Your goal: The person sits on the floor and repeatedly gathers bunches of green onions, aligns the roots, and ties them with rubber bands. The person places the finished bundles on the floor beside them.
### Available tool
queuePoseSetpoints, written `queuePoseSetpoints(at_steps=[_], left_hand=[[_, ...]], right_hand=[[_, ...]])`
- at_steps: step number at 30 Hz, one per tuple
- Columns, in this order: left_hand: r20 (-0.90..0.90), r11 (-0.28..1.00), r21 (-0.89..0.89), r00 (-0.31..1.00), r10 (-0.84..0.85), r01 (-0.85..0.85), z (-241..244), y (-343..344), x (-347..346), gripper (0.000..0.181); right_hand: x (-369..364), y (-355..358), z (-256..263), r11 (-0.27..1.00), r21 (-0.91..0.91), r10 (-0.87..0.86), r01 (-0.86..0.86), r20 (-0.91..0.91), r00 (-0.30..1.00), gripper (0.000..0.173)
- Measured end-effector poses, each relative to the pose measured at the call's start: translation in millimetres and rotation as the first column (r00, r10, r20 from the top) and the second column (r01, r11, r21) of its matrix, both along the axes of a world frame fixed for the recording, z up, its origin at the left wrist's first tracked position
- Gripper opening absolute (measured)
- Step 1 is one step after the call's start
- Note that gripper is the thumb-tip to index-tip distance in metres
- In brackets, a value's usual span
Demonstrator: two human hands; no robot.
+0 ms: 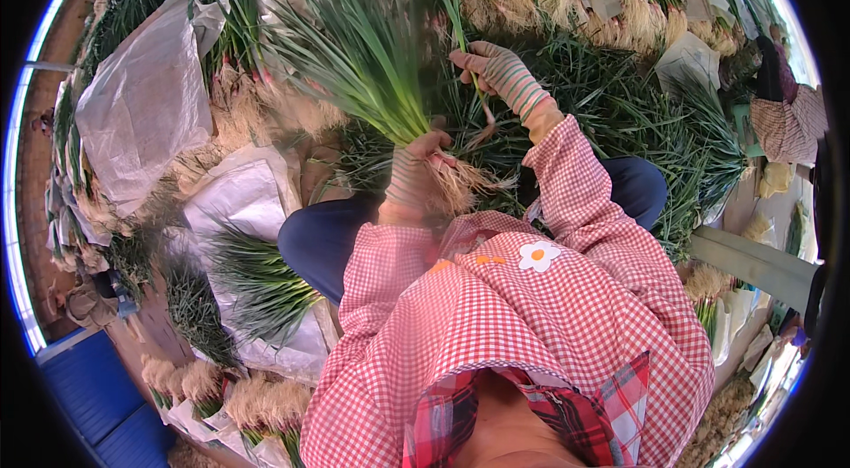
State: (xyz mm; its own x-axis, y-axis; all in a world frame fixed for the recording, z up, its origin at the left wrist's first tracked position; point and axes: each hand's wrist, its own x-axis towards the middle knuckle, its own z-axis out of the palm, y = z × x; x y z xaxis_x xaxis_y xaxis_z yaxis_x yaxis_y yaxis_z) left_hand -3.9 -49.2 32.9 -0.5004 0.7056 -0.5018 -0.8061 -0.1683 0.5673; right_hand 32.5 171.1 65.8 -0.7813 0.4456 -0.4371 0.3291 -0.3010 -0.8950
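Observation:
My left hand, in a striped fingerless glove, is closed around the lower stems of a bunch of green-leaved allium plants. Their pale roots hang out below the fist, and the leaves fan up and to the left. Up and to the right, my right hand, gloved the same way, pinches a single plant by its stem, with its small bulb and roots dangling below the fingers. Both hands are above a heap of loose green leaves. Part of the view near the left hand is blurred.
Rooted bundles lie in rows ahead, with more at the left. White plastic sheets cover parts of the left side. A bunch rests on sheeting beside my knee. Another person is at the far right, near a metal beam.

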Motion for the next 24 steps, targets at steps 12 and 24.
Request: queuePoseSetpoints(at_steps=[12, 24], left_hand=[[0.052, 0.999, 0.021, 0.998, -0.030, 0.029, -67.0, 38.4, 30.9, 0.022], [0.286, 0.822, 0.533, 0.957, 0.050, -0.202, 31.4, 33.7, 7.8, 0.016]], right_hand=[[-0.5, -63.7, -54.1, 0.950, 0.296, -0.001, -0.097, 0.313, 0.950, 0.027], [-39.0, 3.4, -68.9, 0.365, -0.876, -0.779, 0.315, -0.102, 0.619, 0.018]])
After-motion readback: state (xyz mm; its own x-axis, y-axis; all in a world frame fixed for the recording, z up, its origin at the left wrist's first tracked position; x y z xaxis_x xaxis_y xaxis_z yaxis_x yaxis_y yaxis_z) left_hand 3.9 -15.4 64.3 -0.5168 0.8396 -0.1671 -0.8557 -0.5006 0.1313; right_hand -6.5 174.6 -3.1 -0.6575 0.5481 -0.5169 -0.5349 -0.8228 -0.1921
